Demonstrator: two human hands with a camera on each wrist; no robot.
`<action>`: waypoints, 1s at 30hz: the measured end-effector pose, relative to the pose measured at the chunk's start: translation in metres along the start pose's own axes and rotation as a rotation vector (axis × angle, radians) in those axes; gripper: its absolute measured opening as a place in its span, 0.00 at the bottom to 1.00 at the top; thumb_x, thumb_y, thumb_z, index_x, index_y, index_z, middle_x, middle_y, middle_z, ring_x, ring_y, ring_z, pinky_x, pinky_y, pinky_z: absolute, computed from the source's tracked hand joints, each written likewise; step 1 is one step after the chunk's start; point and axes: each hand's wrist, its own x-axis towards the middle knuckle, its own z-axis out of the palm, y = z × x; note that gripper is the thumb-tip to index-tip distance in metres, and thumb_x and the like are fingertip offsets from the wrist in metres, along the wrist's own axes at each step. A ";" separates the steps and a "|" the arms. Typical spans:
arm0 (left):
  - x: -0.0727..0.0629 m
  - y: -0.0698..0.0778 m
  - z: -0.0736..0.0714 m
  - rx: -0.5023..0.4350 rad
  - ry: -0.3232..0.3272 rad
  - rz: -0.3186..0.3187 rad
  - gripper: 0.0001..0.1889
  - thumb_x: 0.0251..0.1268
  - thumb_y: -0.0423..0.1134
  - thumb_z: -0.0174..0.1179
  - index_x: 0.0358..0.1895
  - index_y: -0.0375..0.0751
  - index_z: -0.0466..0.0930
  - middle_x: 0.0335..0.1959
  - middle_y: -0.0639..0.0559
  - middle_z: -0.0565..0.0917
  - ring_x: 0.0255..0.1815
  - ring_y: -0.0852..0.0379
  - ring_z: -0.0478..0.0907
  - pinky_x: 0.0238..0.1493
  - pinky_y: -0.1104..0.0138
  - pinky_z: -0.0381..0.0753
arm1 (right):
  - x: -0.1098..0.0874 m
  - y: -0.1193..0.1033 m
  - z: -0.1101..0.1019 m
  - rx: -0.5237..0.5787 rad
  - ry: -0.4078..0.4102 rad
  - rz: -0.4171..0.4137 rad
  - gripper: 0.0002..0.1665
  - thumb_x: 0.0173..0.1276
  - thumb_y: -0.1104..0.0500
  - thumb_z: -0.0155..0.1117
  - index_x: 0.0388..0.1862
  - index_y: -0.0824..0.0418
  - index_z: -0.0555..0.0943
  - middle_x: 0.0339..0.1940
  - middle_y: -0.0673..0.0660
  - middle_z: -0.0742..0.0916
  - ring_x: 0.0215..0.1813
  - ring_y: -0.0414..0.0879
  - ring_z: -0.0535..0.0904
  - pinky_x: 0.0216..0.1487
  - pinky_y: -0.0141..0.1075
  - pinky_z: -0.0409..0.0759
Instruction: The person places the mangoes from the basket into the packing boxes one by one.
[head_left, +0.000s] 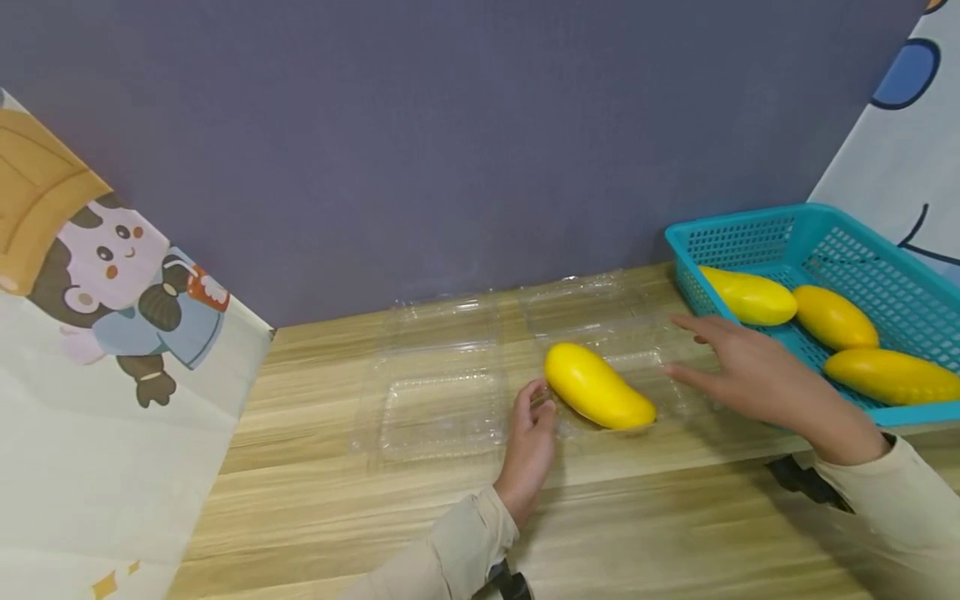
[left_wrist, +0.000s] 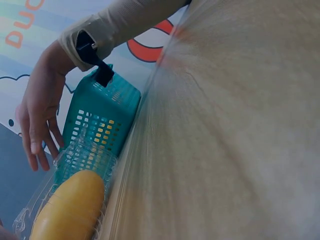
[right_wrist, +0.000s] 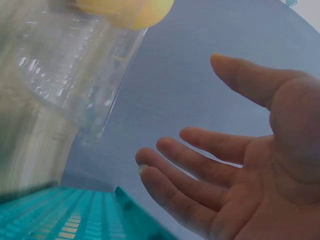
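Observation:
A yellow mango (head_left: 598, 387) lies in the right-hand clear plastic box (head_left: 645, 362), whose lid stands folded back behind it. My left hand (head_left: 531, 446) is at the box's left side, thumb and fingers curled at its rim beside the mango. Only a sliver of this hand shows in the left wrist view. My right hand (head_left: 757, 375) is in the air between the box and the blue-green basket (head_left: 742, 218), fingers spread and holding nothing. In the right wrist view its palm and separated fingers (right_wrist: 200, 160) show plainly.
Another clear plastic box (head_left: 442, 412) lies with its lid folded back to the left. Three yellow-orange fruits (head_left: 836, 317) are in the basket at the right. A grey-blue wall (head_left: 450, 150) borders the wooden table (head_left: 315, 500), with printed panels on both sides.

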 end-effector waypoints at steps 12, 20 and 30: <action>-0.003 0.001 0.002 0.002 -0.005 0.009 0.22 0.78 0.44 0.46 0.71 0.52 0.63 0.69 0.51 0.68 0.67 0.51 0.68 0.66 0.53 0.73 | -0.019 0.035 -0.013 -0.009 0.144 -0.078 0.40 0.70 0.43 0.64 0.73 0.63 0.67 0.62 0.70 0.80 0.53 0.64 0.82 0.43 0.57 0.82; -0.003 0.000 0.001 0.002 -0.017 0.023 0.22 0.79 0.44 0.45 0.72 0.50 0.62 0.69 0.48 0.67 0.68 0.49 0.67 0.68 0.52 0.71 | -0.025 0.075 -0.031 -0.152 0.048 0.037 0.44 0.71 0.40 0.62 0.73 0.68 0.66 0.63 0.78 0.74 0.57 0.73 0.75 0.47 0.64 0.76; -0.003 0.000 0.001 0.006 -0.011 0.031 0.22 0.78 0.43 0.45 0.72 0.50 0.63 0.69 0.49 0.68 0.67 0.50 0.68 0.67 0.53 0.72 | -0.032 0.139 -0.025 -0.262 -0.058 0.143 0.45 0.71 0.40 0.61 0.67 0.77 0.67 0.63 0.87 0.68 0.60 0.85 0.64 0.56 0.75 0.66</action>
